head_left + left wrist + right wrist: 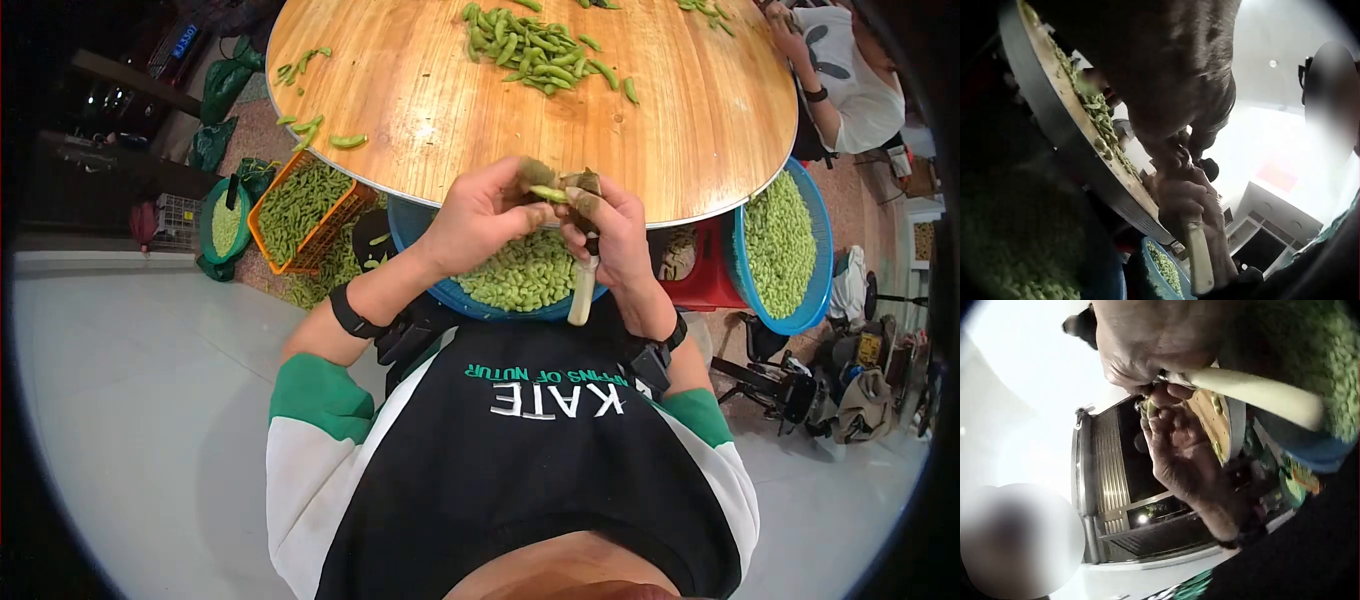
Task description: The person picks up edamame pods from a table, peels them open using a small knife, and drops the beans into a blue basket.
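Note:
A green pod (549, 193) is pinched between the two hands above the blue basket of shelled beans (520, 275). The left hand (492, 213) holds the pod's left end with thumb and fingers, a dark covering on a fingertip. At the pod's other end is the right hand (610, 225), its thumb against the pod. The right hand's fingers also curl round a tool with a pale handle (584, 292) that points down; its other end is hidden in the hand. In the left wrist view the handle (1200, 259) hangs below the right hand (1188, 200).
On the round wooden table (400, 110) lies a pile of pods (535, 50), with loose ones near its left edge. An orange crate of pods (305, 210) stands at the left. Another blue basket of beans (780, 250) and a red stool (708, 270) are at the right. Another person (850, 80) sits at the upper right.

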The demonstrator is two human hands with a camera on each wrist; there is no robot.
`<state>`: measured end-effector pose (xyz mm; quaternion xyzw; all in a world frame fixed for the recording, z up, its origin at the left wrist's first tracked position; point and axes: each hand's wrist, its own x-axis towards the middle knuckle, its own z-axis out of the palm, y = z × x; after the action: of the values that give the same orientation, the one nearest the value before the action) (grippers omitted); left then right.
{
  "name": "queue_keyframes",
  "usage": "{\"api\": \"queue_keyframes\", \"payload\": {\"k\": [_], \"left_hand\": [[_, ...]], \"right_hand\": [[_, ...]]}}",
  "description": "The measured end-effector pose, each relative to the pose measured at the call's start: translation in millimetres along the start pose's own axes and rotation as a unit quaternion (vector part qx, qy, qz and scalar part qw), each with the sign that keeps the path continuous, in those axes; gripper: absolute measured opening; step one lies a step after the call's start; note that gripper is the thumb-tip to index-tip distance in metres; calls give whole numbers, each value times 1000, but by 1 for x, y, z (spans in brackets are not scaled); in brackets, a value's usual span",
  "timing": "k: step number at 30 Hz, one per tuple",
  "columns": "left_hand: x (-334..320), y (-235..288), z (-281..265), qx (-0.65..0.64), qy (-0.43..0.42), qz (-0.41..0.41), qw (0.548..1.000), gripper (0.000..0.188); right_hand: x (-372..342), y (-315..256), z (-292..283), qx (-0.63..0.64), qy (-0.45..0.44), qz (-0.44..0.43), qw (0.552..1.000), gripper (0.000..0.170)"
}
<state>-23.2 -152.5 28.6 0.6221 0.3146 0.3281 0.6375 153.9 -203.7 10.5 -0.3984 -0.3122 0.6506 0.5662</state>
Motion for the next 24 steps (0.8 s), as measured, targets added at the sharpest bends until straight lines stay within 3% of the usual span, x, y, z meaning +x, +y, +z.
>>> {"api": "queue_keyframes", "payload": {"k": [4,8,11,14,16,20,24], "left_hand": [[7,-14,-7,-196,-29,-26,980,17],[7,-23,0,-302,-18,-21,953,17],[8,-9,-3,-296,41,-55,953,15],[5,-15,-12,-261,7,-58,964,11],[5,-19,-11,-237,-8,-55,970,9],[3,-24,-9,-131,-8,-41,991,8],[3,-24,-8,-135,-10,-42,990,8]], "right_hand": [[-1,8,-1,167,-34,76,982,16],[-3,8,3,120,-36,58,990,15],[-3,7,5,19,9,20,1000,20],[-6,9,0,-14,14,-6,1000,29],[-7,9,-2,-85,-48,-36,995,37],[-10,11,-1,-72,-91,-6,993,38],[-10,12,0,-19,-107,0,994,34]]}}
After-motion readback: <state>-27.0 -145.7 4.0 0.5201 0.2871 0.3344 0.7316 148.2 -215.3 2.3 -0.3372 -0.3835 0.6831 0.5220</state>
